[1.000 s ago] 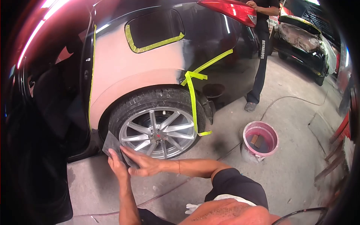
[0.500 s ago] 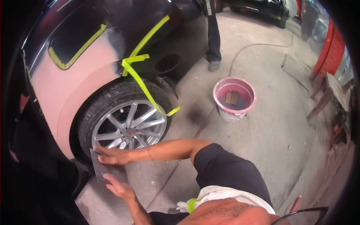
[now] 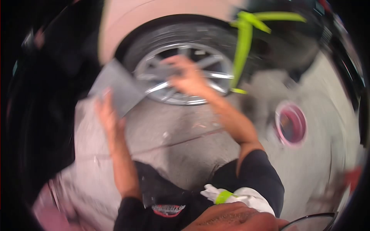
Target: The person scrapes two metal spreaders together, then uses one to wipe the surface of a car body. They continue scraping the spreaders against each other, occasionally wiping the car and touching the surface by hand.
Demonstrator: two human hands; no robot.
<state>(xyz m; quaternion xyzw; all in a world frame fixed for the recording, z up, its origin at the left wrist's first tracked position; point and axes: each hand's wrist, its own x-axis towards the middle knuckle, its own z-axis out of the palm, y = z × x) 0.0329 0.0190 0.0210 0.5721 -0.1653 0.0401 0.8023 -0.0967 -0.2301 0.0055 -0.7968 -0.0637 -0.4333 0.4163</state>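
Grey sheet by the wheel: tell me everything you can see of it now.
The grey sheet looks thin, flat and four-sided, plain and matt, its material unclear in the motion blur. It is held tilted, one corner up, above the concrete floor and near the wheel. The left hand holds it at its lower left; the right hand is apart from it. Any fine marks are too blurred to tell.

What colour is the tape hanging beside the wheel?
The tape is bright yellow-green, seen best in the head view.

1 head-worn view looks forward and steeply down, at arm's reach.
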